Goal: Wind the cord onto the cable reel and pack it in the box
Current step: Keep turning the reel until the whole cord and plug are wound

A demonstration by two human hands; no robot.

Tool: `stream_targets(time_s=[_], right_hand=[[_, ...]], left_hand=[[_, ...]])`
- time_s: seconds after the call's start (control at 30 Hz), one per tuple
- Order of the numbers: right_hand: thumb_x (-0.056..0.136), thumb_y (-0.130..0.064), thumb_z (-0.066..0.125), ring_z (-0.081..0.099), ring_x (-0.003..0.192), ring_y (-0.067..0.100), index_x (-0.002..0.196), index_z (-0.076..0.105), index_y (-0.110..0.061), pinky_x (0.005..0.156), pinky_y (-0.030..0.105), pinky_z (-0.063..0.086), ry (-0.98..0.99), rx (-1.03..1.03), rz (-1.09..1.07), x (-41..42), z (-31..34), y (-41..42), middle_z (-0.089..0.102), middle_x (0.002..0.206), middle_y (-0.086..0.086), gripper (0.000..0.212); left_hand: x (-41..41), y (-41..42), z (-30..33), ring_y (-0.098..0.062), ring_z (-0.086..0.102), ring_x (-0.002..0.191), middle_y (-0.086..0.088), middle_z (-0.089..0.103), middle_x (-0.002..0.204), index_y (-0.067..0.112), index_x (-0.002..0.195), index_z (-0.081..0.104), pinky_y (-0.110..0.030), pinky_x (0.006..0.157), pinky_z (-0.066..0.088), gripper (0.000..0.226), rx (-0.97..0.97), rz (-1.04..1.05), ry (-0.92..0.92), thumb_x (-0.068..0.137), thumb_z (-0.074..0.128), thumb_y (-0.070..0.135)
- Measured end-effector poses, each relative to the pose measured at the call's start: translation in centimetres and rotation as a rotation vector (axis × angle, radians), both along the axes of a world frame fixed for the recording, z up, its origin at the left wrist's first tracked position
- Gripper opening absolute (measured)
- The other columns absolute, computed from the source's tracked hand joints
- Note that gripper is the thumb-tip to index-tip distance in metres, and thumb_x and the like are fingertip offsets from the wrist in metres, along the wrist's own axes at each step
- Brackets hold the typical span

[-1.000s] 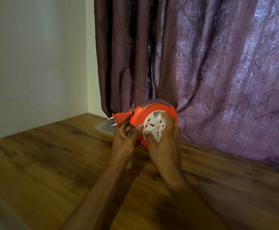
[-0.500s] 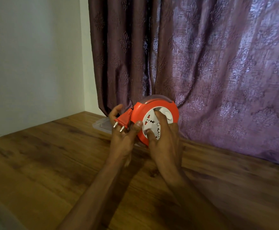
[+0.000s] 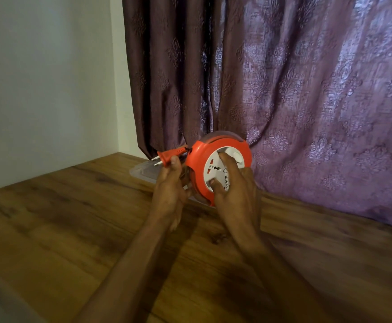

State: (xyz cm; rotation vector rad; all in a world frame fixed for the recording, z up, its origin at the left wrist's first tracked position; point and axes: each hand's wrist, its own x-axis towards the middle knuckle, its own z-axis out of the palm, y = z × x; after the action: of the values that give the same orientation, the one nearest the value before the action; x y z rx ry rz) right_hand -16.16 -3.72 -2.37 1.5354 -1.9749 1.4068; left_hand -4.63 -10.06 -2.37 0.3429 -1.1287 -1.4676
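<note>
While the left hand pinches the orange plug, the right hand fingers grip the cable reel above the desk; rigid, light-looking plastic, best held by its rim.

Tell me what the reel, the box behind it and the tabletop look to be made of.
Cable reel: glossy moulded plastic, orange rim and white socket face, with soft highlights. Box: clear or frosted plastic, likely thin; the table shows through it. Tabletop: brown wood grain with a low sheen, possibly laminate rather than solid wood.
</note>
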Motion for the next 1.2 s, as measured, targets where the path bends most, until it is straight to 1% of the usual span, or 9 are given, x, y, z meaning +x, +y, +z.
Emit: stream_targets(time_s=[0.2,0.3,0.4,0.5,0.67,0.8,0.97,1.1,1.2], right_hand=[[0.087,-0.030,0.064,0.058,0.107,0.030,0.141,0.035,-0.044,0.082,0.040,0.050,0.051,-0.006,-0.023,0.2,0.1,0.1,0.048,0.125,0.006,0.062],[0.087,-0.030,0.063,0.059,0.104,0.028,0.140,0.035,-0.043,0.079,0.038,0.051,0.092,0.012,-0.032,0.2,0.0,0.2,0.047,0.125,0.006,0.062],[0.088,-0.032,0.063,0.059,0.105,0.027,0.141,0.035,-0.042,0.078,0.037,0.051,0.127,0.024,-0.028,0.2,-0.1,0.3,0.048,0.125,0.006,0.062],[0.086,-0.040,0.063,0.057,0.107,0.027,0.141,0.035,-0.043,0.079,0.039,0.050,0.157,0.039,-0.040,0.2,-0.1,0.2,0.052,0.124,0.006,0.061],[0.084,-0.045,0.063,0.056,0.111,0.030,0.140,0.033,-0.046,0.082,0.039,0.048,0.098,0.070,-0.027,0.3,-0.6,0.0,0.053,0.125,0.006,0.063],[0.084,-0.041,0.064,0.057,0.109,0.031,0.139,0.033,-0.044,0.079,0.040,0.049,0.078,0.055,-0.029,0.4,-0.7,0.0,0.053,0.126,0.007,0.063],[0.084,-0.028,0.066,0.060,0.099,0.030,0.137,0.037,-0.043,0.075,0.039,0.051,0.142,0.008,-0.048,0.5,-0.3,0.2,0.048,0.121,0.008,0.062],[0.085,-0.028,0.065,0.061,0.094,0.030,0.139,0.036,-0.043,0.073,0.038,0.051,0.150,0.005,-0.066,0.4,-0.1,0.2,0.047,0.120,0.007,0.063],[0.086,-0.031,0.063,0.061,0.098,0.029,0.140,0.035,-0.043,0.076,0.038,0.052,0.140,0.009,-0.062,0.1,0.0,0.2,0.047,0.124,0.007,0.062]], left_hand=[[0.0,-0.1,-0.3,-0.015,0.075,0.102,0.010,0.079,0.104,0.031,0.112,0.066,-0.036,0.081,0.063,0.041,-0.059,0.051,-0.081,0.082,0.054,0.056],[-0.2,0.0,-0.5,-0.018,0.076,0.099,0.007,0.080,0.101,0.031,0.108,0.069,-0.038,0.080,0.063,0.040,-0.019,0.101,-0.057,0.081,0.058,0.058],[-0.3,-0.2,-0.4,-0.019,0.073,0.096,0.006,0.080,0.093,0.030,0.103,0.073,-0.037,0.074,0.063,0.033,0.058,0.135,-0.012,0.093,0.053,0.055],[-0.4,-0.3,-0.4,-0.021,0.071,0.095,0.006,0.080,0.087,0.028,0.098,0.074,-0.045,0.084,0.058,0.029,0.122,0.161,0.001,0.099,0.051,0.046],[-0.6,-0.3,-0.5,-0.010,0.076,0.075,0.007,0.080,0.079,0.025,0.092,0.073,-0.039,0.076,0.059,0.030,0.135,0.179,-0.004,0.102,0.050,0.040],[-0.6,-0.2,-0.6,-0.018,0.073,0.086,0.005,0.080,0.085,0.027,0.090,0.076,-0.045,0.084,0.057,0.032,0.156,0.136,0.018,0.100,0.051,0.043],[-0.3,-0.1,-0.6,-0.014,0.076,0.079,0.004,0.079,0.085,0.024,0.090,0.076,-0.036,0.072,0.060,0.035,0.171,0.092,0.060,0.097,0.052,0.050],[-0.5,0.6,-0.5,-0.024,0.077,0.095,-0.002,0.080,0.099,0.024,0.098,0.072,-0.041,0.079,0.063,0.010,0.096,0.117,0.010,0.095,0.064,0.028],[-0.5,0.9,-0.5,-0.030,0.074,0.103,-0.005,0.079,0.105,0.023,0.097,0.072,-0.043,0.080,0.064,0.010,0.039,0.115,0.016,0.090,0.070,0.016]])
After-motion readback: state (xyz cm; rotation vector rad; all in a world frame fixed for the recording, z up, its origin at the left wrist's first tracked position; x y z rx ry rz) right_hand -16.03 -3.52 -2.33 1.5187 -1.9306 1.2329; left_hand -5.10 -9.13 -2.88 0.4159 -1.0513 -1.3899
